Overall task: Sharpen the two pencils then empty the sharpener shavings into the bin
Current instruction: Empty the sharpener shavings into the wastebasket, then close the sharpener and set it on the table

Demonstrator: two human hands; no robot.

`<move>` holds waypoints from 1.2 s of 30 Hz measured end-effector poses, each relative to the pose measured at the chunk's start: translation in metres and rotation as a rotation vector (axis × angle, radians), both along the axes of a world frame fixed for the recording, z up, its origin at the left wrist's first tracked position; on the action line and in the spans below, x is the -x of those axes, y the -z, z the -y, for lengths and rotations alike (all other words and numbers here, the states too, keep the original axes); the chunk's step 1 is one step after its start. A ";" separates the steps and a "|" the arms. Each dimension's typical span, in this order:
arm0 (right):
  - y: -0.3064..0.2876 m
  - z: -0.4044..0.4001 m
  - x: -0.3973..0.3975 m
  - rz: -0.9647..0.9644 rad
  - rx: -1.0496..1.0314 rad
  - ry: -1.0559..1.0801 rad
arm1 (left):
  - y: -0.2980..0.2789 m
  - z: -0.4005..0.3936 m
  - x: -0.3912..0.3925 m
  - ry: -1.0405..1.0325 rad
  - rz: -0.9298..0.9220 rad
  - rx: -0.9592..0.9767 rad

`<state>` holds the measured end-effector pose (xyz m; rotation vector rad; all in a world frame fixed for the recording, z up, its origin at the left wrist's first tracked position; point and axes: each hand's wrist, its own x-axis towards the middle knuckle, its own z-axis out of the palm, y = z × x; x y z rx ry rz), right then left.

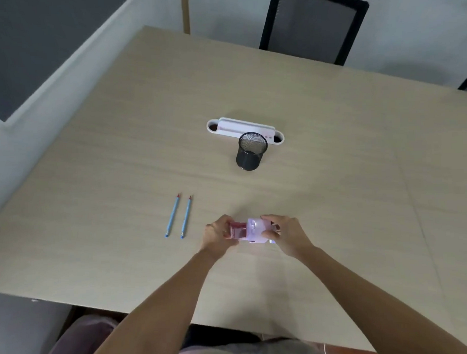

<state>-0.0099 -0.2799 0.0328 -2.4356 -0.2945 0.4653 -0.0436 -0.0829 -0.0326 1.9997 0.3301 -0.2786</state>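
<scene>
Two blue pencils lie side by side on the table, red tips pointing away: the left pencil [172,215] and the right pencil [186,217]. To their right I hold a pale pink sharpener [256,230] just above the table. My right hand [285,236] grips its body. My left hand [218,235] grips the clear reddish shavings drawer [238,230] at its left end, which sticks partway out. A black mesh bin [251,151] stands upright farther back, well apart from both hands.
A white oblong desk organiser [226,126] sits just behind the bin. The beige table [334,172] spreads wide around everything. A black mesh chair [314,26] stands at the far edge, and a wall runs along the left.
</scene>
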 end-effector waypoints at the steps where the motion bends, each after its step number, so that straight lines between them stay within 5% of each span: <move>1: 0.001 -0.001 0.001 0.002 -0.009 0.021 | 0.001 0.001 0.001 -0.001 0.008 0.003; 12: 0.002 -0.002 0.003 0.032 0.056 0.023 | -0.001 0.005 -0.007 0.125 0.002 0.026; 25: 0.002 0.000 0.001 -0.015 0.071 0.006 | -0.010 0.009 -0.016 0.028 -0.158 0.169; 30: -0.009 -0.031 -0.010 0.131 -0.116 0.131 | -0.017 -0.065 -0.032 -0.367 -0.012 -0.188; 36: 0.009 -0.121 -0.036 -0.022 0.015 -0.015 | -0.002 -0.126 -0.044 -0.324 -0.330 -0.444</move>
